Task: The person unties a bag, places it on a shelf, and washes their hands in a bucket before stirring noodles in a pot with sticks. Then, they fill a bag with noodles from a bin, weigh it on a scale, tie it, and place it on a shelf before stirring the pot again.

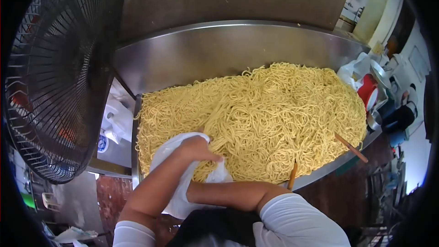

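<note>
A large heap of yellow noodles (274,119) fills a metal tray (238,48). My left hand (196,148) is at the near left of the heap, its thumb and fingers around a bunch of noodles at the mouth of a white plastic bag (167,151). Some strands run from the heap down into the bag. My right forearm (228,194) crosses leftward beneath my left arm and ends at the bag. Bag and left forearm hide my right hand, so its fingers do not show.
A wire-caged fan (68,73) stands close on the left. Two wooden sticks, one right (351,147) and one nearer (292,176), poke out of the noodles. More white plastic (119,119) lies beyond the tray's left edge. Bowls and a red item (367,92) are at right, near another person (404,110).
</note>
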### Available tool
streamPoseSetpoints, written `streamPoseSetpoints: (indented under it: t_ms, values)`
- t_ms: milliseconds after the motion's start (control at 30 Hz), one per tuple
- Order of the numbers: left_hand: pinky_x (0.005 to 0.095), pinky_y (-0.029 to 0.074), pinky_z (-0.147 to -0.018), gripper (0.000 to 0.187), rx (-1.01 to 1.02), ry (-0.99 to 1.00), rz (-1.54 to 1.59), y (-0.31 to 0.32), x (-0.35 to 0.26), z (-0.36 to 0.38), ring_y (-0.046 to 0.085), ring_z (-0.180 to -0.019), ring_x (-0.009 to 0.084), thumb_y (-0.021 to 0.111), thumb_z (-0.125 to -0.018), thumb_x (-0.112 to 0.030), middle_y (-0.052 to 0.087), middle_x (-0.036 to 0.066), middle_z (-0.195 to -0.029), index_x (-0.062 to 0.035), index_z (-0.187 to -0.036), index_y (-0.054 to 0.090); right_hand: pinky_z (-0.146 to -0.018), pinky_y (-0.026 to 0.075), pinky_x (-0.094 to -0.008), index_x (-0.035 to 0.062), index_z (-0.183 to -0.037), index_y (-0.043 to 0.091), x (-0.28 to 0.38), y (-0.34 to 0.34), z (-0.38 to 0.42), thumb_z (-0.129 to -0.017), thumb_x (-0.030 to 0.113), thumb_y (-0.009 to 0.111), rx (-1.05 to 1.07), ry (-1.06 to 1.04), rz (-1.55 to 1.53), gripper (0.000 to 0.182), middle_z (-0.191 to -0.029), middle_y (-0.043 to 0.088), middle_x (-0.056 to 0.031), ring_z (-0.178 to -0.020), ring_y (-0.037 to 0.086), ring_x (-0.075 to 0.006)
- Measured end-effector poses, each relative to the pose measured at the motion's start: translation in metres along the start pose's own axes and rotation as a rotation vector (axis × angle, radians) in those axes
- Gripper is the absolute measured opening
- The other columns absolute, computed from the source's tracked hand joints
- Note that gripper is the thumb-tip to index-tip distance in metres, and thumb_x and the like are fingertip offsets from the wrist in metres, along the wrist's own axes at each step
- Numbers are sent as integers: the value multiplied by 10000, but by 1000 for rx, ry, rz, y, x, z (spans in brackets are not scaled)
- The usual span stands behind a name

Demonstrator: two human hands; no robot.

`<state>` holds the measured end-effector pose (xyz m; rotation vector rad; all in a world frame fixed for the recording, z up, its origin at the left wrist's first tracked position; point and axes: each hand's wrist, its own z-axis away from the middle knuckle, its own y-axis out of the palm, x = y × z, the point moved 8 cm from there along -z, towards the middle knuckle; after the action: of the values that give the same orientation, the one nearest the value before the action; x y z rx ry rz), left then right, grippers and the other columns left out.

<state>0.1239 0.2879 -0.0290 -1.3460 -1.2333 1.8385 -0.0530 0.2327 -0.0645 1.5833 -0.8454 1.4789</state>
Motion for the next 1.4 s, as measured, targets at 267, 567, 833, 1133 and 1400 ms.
streamPoseSetpoints:
  t_ms: [267,567,833,1133,1400]
  values:
    - [323,509,-753,426,-161,-468,911,29,64,-28,669,-844,215,688,-708,-239,708,137,-869,56,-1016,685,-789,504,-392,-2,-1016,681,-11,-54,43,-826,218,652,-168,-158,326,293,-992,690,-200,-898,652,-317]
    - [296,510,-817,575,-91,-399,1460,-91,-42,100,662,-910,204,631,-567,4,697,106,-987,55,-1140,625,-925,477,-424,58,-1116,653,139,-223,173,-772,31,628,-699,-200,1134,346,-1113,661,-167,-1057,608,-358]
    - [364,528,-893,827,-258,-637,1379,-114,-6,233,668,-995,270,605,-432,77,678,139,-1110,58,-1257,551,-840,453,-331,35,-886,694,24,-415,186,-775,163,639,-1480,-418,-551,178,-941,621,-95,-877,573,-205]
    - [349,536,-875,743,-180,-737,1416,-57,21,285,651,-1012,216,769,-581,19,653,116,-1176,17,-1289,543,-1125,356,-365,88,-1390,494,139,-302,95,-708,41,754,-271,390,1193,732,-1468,445,-147,-1358,412,-299]
    - [388,430,-1042,926,-89,-573,1439,-51,15,278,568,-1197,237,858,-518,-12,591,104,-1318,8,-1367,490,-981,388,-424,157,-908,717,109,-275,103,-810,178,658,-529,197,1443,116,-864,678,-72,-877,583,-298]
